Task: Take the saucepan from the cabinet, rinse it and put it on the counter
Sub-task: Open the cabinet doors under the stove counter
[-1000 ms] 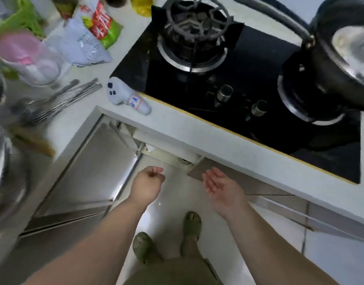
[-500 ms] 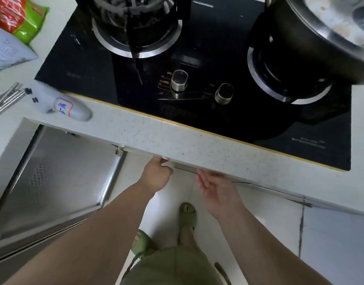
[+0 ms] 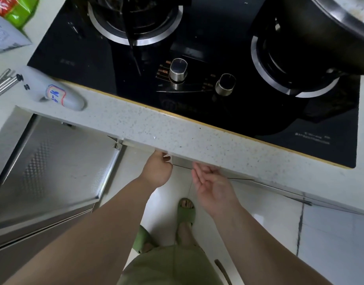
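Note:
No saucepan is in view. The cabinet sits under the speckled white counter [image 3: 197, 138], whose front edge hides it. My left hand [image 3: 158, 169] reaches up under that edge, fingers curled on the white top edge of a cabinet door [image 3: 168, 156]. Just to the right, my right hand [image 3: 211, 184] is palm up with its fingers apart, holding nothing. Its fingertips are at the underside of the counter, beside a thin strip of door [image 3: 238, 177].
A black gas hob [image 3: 197, 58] with two knobs fills the counter, with a black wok [image 3: 331, 27] on its right burner. A white labelled handheld device [image 3: 53, 93], metal chopsticks [image 3: 2, 83] and packets lie left. An open steel panel [image 3: 53, 167] juts out low left. My feet in green slippers [image 3: 186, 212] stand on white tiles.
Both hands have risen from the open floor space to the underside of the counter edge. The left hand has closed on the door's top edge. The view has moved closer over the hob.

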